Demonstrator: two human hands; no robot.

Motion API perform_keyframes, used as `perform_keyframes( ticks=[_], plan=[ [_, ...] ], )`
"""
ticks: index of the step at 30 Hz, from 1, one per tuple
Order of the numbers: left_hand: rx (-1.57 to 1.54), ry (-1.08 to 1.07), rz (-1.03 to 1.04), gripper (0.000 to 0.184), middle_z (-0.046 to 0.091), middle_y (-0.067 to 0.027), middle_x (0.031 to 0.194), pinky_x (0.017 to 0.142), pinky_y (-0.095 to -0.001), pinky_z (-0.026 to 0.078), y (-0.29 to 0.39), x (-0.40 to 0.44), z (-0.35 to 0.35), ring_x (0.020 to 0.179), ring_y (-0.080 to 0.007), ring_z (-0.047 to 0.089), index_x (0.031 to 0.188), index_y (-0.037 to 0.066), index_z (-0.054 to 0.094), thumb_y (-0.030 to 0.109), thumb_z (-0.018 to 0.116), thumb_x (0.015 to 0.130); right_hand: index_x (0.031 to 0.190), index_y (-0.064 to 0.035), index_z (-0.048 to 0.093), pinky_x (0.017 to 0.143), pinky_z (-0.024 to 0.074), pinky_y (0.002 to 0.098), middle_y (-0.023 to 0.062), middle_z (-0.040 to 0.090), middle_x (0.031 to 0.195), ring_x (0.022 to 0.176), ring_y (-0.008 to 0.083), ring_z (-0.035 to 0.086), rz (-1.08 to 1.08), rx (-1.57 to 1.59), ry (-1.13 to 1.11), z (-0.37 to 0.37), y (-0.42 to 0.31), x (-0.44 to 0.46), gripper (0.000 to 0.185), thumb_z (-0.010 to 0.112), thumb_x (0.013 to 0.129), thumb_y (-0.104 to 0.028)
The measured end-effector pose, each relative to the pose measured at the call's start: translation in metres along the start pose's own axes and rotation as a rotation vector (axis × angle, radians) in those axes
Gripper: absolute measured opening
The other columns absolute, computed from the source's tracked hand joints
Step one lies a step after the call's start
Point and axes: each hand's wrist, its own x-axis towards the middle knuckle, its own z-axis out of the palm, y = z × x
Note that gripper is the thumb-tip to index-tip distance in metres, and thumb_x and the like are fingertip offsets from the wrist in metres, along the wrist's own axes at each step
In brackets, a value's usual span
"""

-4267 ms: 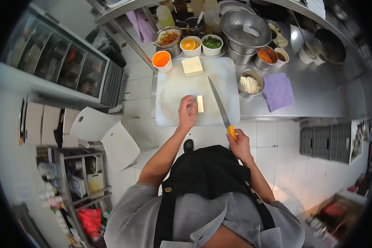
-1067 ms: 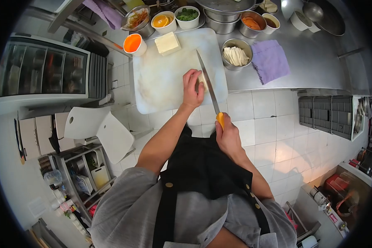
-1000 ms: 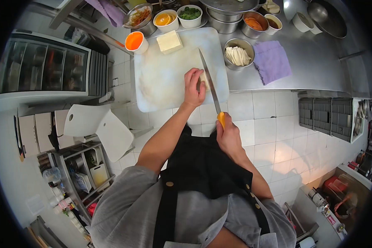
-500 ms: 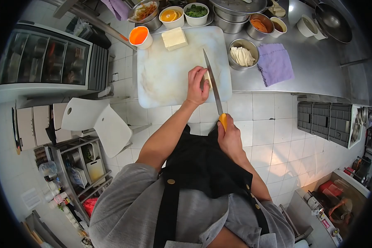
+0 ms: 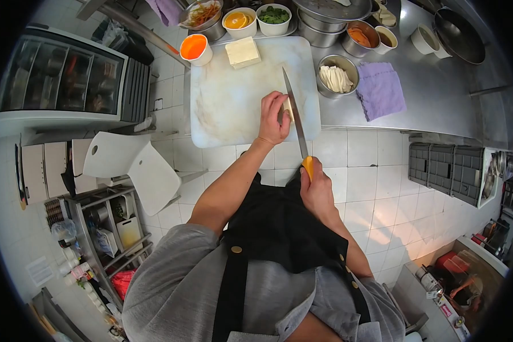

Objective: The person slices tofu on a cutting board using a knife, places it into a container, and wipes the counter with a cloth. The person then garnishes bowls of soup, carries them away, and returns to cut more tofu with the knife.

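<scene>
**Left hand point(image 5: 275, 119) pinches pale piece point(image 5: 288, 107) beside the knife point(image 5: 298, 124)**

Clock positions are read from the middle of the cutting board point(image 5: 228, 111), with twelve at its far edge. The pale piece lies on the board at about four o'clock, largely covered by the fingers. The left hand reaches in from six; its bent fingertips sit at the piece's far end and the thumb at the near end, pinching it between them.

The right hand point(image 5: 318, 191), at five o'clock beyond the board's near edge, is wrapped around the knife's yellow handle. The blade slants up the board, tip between eleven and twelve, along the piece's three o'clock side. Whether its edge has entered the piece cannot be told.

A larger pale block point(image 5: 243, 53) rests on the board just short of twelve. Around the board on the steel bench point(image 5: 439, 108) stand a cup of orange liquid point(image 5: 195, 47) at ten, a bowl of orange slices point(image 5: 238, 21) just before twelve, a bowl of greens point(image 5: 274, 16) just past twelve, and a metal pot of pale strips point(image 5: 336, 78) between two and three. A purple cloth point(image 5: 380, 90) lies at three, beside that pot.
</scene>
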Motion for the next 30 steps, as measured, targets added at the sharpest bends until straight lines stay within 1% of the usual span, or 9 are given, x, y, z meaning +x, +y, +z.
perform_keyframes(
  ticks=[4,7,9,13,21,25,28,30],
  plan=[
    [0.005,-0.001,0.001,0.041,0.051,-0.0205,0.12,0.097,-0.0447,0.042,0.0,0.0,0.0,0.108,-0.0386,0.049,0.118,-0.002,0.055,0.003,0.056,0.077,0.124,0.0077,0.042,0.067,0.0524,0.0551,0.0352,0.063,0.088,0.078,0.0531,0.061,-0.046,-0.015,0.021,0.002,0.003,0.001,0.038,0.056,0.093,-0.008],
    [-0.002,-0.006,-0.004,0.041,0.051,-0.021,0.12,0.096,-0.045,0.042,0.0,0.0,0.0,0.108,-0.0393,0.049,0.118,-0.003,0.055,0.003,0.056,0.077,0.125,0.0053,0.044,0.065,0.0515,0.0538,0.0329,0.064,0.085,0.079,0.052,0.062,-0.038,-0.017,0.03,0.002,0.001,0.005,0.035,0.055,0.095,-0.009],
    [-0.003,-0.014,-0.006,0.041,0.052,-0.0213,0.12,0.096,-0.0451,0.042,0.0,0.001,0.0,0.108,-0.0397,0.049,0.118,-0.003,0.055,0.003,0.056,0.077,0.123,0.0091,0.042,0.065,0.0517,0.0558,0.0356,0.062,0.085,0.077,0.0528,0.061,-0.012,-0.033,-0.019,-0.001,-0.002,0.008,0.037,0.056,0.093,-0.007],
    [0.005,-0.013,0.008,0.041,0.052,-0.0213,0.12,0.096,-0.0451,0.043,0.0,0.001,0.0,0.108,-0.0398,0.05,0.118,-0.003,0.055,0.003,0.055,0.077,0.123,0.0094,0.042,0.063,0.0513,0.056,0.035,0.062,0.082,0.075,0.0526,0.061,-0.023,-0.04,-0.028,-0.006,-0.007,0.014,0.037,0.056,0.093,-0.007],
    [0.004,-0.004,0.006,0.042,0.053,-0.021,0.117,0.095,-0.045,0.043,0.001,0.002,0.0,0.105,-0.0398,0.05,0.118,-0.003,0.055,0.003,0.056,0.076,0.121,0.0112,0.042,0.061,0.0509,0.0551,0.0311,0.061,0.07,0.07,0.0495,0.062,0.008,-0.106,-0.074,-0.011,-0.02,0.023,0.036,0.055,0.094,-0.008],
    [0.009,-0.01,0.006,0.042,0.052,-0.0209,0.117,0.095,-0.0451,0.043,0.003,0.003,-0.001,0.105,-0.0397,0.05,0.117,-0.003,0.055,0.003,0.056,0.076,0.12,0.0113,0.042,0.061,0.0511,0.0546,0.0306,0.061,0.068,0.068,0.0488,0.062,-0.002,-0.125,-0.054,-0.007,-0.019,0.027,0.035,0.055,0.094,-0.008],
    [0.011,-0.016,0.004,0.042,0.052,-0.0209,0.117,0.095,-0.0454,0.043,0.002,0.003,-0.001,0.105,-0.0396,0.05,0.117,-0.003,0.055,0.003,0.055,0.076,0.12,0.0117,0.042,0.061,0.0513,0.054,0.03,0.061,0.067,0.066,0.048,0.063,0.029,-0.124,-0.085,-0.004,-0.017,0.031,0.036,0.055,0.094,-0.008],
    [0.001,-0.018,-0.012,0.042,0.052,-0.0208,0.118,0.096,-0.0454,0.042,0.001,0.002,0.0,0.106,-0.0396,0.05,0.117,-0.003,0.055,0.003,0.055,0.076,0.121,0.0119,0.041,0.06,0.0518,0.0533,0.0296,0.061,0.067,0.066,0.0473,0.063,0.002,-0.143,-0.08,-0.001,-0.014,0.033,0.037,0.055,0.094,-0.01]
  ],
)
